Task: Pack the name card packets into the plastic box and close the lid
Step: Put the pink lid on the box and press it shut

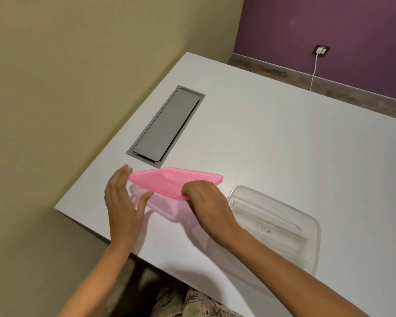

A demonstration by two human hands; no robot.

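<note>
With packets lying in the clear rectangular plastic box [306,227], the right hand [209,202] pinches the translucent pink lid [169,179], left hand [121,202] spread open beside it; closing remains.

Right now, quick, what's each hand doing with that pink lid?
Left hand: open, beside the pink lid's left end, not gripping.
Right hand: closed on the lid's near edge, holding it raised.

Bare forearms, patterned trousers

Both the left hand [124,207] and the right hand [206,202] are bare, with no sleeves, rings or watch showing on the forearms; below, the lap wears camouflage-like fabric [192,303] mottled in olive, beige and dark patches.
</note>
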